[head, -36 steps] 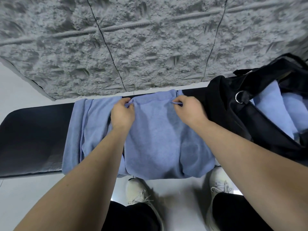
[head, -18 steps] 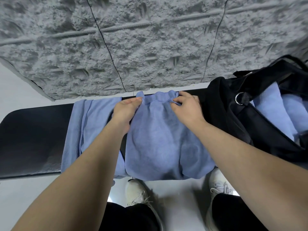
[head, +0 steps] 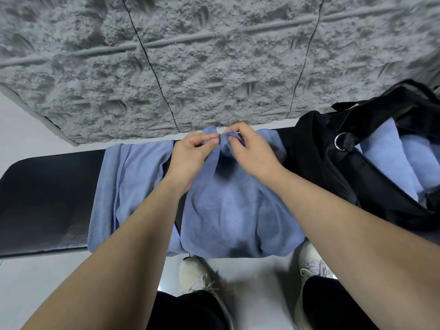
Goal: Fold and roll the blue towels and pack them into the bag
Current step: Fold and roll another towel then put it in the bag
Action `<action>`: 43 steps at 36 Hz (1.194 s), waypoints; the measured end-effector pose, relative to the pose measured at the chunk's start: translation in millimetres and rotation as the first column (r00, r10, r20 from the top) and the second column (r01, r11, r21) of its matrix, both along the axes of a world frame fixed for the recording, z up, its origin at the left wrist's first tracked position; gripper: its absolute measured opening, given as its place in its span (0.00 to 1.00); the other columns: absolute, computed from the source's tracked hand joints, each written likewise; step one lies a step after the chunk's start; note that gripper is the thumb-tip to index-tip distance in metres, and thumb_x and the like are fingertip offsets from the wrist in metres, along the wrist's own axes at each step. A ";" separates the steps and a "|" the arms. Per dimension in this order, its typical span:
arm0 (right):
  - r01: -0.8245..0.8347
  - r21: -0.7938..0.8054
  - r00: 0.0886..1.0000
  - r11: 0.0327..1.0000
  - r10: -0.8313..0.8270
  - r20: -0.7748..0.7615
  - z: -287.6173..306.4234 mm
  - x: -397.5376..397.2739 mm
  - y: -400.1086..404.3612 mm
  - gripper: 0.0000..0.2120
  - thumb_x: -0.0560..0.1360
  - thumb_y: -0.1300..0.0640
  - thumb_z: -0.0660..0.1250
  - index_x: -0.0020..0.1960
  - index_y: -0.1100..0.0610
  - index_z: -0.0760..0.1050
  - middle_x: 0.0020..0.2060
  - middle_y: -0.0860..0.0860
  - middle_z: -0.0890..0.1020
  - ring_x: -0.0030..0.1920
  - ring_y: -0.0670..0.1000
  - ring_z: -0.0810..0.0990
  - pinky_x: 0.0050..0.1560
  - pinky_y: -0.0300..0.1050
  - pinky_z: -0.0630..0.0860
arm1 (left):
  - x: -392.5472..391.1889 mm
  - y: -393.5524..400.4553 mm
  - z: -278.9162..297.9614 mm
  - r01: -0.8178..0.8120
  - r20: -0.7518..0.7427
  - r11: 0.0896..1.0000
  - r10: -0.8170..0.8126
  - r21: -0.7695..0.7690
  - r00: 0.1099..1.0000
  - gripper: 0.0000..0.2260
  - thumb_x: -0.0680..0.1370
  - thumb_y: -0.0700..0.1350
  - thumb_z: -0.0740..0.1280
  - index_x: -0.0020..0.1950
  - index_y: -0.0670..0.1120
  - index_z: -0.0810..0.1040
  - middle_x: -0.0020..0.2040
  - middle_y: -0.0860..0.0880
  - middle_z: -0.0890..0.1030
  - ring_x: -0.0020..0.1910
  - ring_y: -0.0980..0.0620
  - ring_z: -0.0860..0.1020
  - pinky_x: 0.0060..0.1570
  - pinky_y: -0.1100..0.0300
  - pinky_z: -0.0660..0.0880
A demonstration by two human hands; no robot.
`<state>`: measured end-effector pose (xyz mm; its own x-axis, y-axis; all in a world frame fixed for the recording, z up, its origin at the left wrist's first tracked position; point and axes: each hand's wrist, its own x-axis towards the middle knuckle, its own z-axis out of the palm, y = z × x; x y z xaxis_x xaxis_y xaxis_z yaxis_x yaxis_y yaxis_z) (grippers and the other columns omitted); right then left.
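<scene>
A rough, pitted grey wall (head: 214,55), crossed by thin dark seams, fills the view from 10 to 2 o'clock, and a pale floor (head: 250,277) shows below it. A long dark padded bench (head: 42,198) with a smooth matte surface runs from 9 o'clock toward the centre and serves as the working surface. At 3 o'clock a black fabric bag (head: 333,177) with a metal ring stands open on the bench, and rolled blue towels (head: 390,158) are seen packed inside it, soft and cylindrical, so the task is judged partly done. At the centre a plush blue towel (head: 233,210) is draped over the bench, its near edge hanging off toward 6 o'clock; its far edge is bunched together at 12 o'clock, probably so that it can be folded in half. A second blue towel (head: 128,182) lies flat just beside it at 9 o'clock, apparently awaiting its turn. The bunched far edge is pinched by the left hand (head: 190,158) and by the right hand (head: 250,153), fingers curled round the cloth and nearly touching. White laced shoes (head: 197,275) are seen at 6 o'clock.
</scene>
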<state>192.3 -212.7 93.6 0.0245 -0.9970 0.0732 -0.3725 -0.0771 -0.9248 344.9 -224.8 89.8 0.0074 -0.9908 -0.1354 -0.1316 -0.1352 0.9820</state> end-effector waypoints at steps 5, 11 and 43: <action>-0.044 0.140 0.999 0.989 0.045 -0.004 -4.4 1.9 1.0 0.05 0.82 0.56 0.58 0.57 0.49 0.70 0.27 0.42 0.73 0.24 0.38 0.70 0.30 0.35 0.67 | -4.0 2.0 2.4 -0.017 -0.080 0.999 0.020 0.039 0.997 0.05 0.76 0.42 0.73 0.48 0.51 0.86 0.53 0.45 0.85 0.54 0.48 0.83 0.60 0.48 0.78; -0.157 0.188 0.982 0.970 0.132 0.137 1.3 6.0 3.2 0.09 0.71 0.56 0.66 0.49 0.45 0.77 0.30 0.47 0.80 0.31 0.47 0.73 0.37 0.48 0.71 | -5.3 5.3 6.9 0.019 -0.199 0.997 -0.003 0.078 0.980 0.10 0.76 0.35 0.71 0.53 0.48 0.83 0.55 0.43 0.84 0.57 0.46 0.82 0.63 0.51 0.76; 0.217 0.217 0.968 0.952 -0.239 0.081 -3.1 -18.6 -17.4 0.03 0.80 0.55 0.59 0.50 0.55 0.67 0.40 0.50 0.77 0.35 0.46 0.75 0.35 0.36 0.70 | -6.3 9.3 1.5 -0.103 0.081 0.991 0.110 -0.088 0.991 0.08 0.80 0.42 0.65 0.42 0.50 0.72 0.34 0.52 0.77 0.34 0.55 0.73 0.38 0.57 0.70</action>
<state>173.7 -230.1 90.5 -0.2019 -0.9688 -0.1435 -0.2583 0.1940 -0.9464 338.5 -215.5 91.3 0.1217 -0.9915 -0.0466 -0.2046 -0.0710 0.9763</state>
